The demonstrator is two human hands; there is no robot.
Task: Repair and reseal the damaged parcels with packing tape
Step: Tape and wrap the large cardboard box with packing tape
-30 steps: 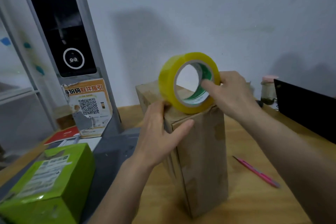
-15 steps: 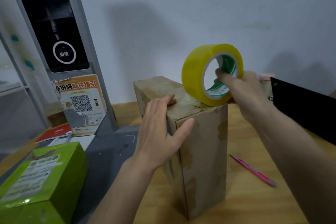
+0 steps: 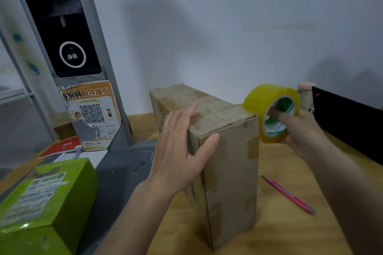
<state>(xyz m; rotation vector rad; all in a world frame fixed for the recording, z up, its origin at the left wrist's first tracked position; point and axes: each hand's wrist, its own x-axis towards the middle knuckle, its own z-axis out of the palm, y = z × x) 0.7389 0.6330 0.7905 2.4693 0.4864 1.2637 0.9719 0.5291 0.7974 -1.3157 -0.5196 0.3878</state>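
Head view: the tape roll (image 3: 271,113) has travelled from the middle of the box (image 3: 228,151) top, a second ago, across to the right and now hangs just past the top right edge, tilted, at the upper right side. The right hand (image 3: 298,128) carries it with fingers (image 3: 279,115) hooked through the core and the palm under the rim, so those fingers are closed on the roll. The left hand (image 3: 182,151) has kept its place at the near left top corner, fingers straight and spread, thumb on the near face and fingertips flat on the top, pressing and gripping nothing. The box stands upright on the desk (image 3: 290,223), near the middle. I judge a strip has been drawn over the top and is about to be carried down the right side; whether tape bridges roll and box I cannot tell. A pink cutter (image 3: 290,194) lies on the desk to the right, apart from the box, likely needed next. A green box (image 3: 41,203) waits at the near left.
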